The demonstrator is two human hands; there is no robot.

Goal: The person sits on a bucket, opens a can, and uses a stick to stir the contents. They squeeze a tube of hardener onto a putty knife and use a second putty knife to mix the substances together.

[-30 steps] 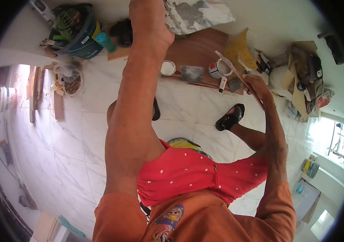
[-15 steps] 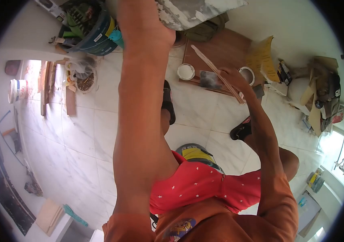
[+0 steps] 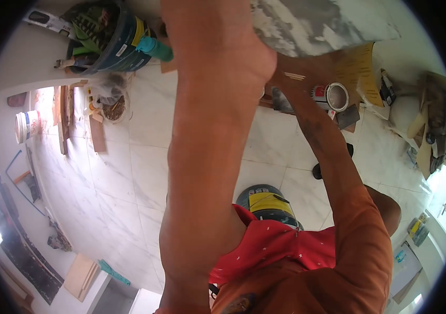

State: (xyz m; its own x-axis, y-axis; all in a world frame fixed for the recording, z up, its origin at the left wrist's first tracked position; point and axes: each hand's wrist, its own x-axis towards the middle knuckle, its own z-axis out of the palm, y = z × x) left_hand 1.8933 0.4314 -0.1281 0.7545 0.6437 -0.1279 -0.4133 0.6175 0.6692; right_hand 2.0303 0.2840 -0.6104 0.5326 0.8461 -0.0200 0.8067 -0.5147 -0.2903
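Note:
My left arm reaches up through the middle, and the heel of my left hand point(image 3: 264, 55) shows near the top; its fingers are out of sight. Right beside it is a grey sheet point(image 3: 327, 26) smeared with white, which moves along with this hand. Below the sheet, partly behind my left wrist, my right hand point(image 3: 284, 81) is closed on thin wooden sticks point(image 3: 295, 76), of which only a short length shows. Near my right forearm stands an open paint can point(image 3: 337, 97) with a pale rim. A dark flat plate point(image 3: 281, 99) lies left of that forearm.
A lidded bucket point(image 3: 267, 204) with a yellow label stands between my legs. At upper left, a dark bucket point(image 3: 123, 52) holds tools, with a teal bottle point(image 3: 155, 48) at its side. Wood strips point(image 3: 97, 135) and a tub point(image 3: 114, 110) are on the left. Cloths and scraps point(image 3: 432, 115) are heaped at right.
My left hand and the smeared sheet have shifted right and further into view. My right hand has moved up and left with the sticks, now mostly hidden behind the left wrist and sheet.

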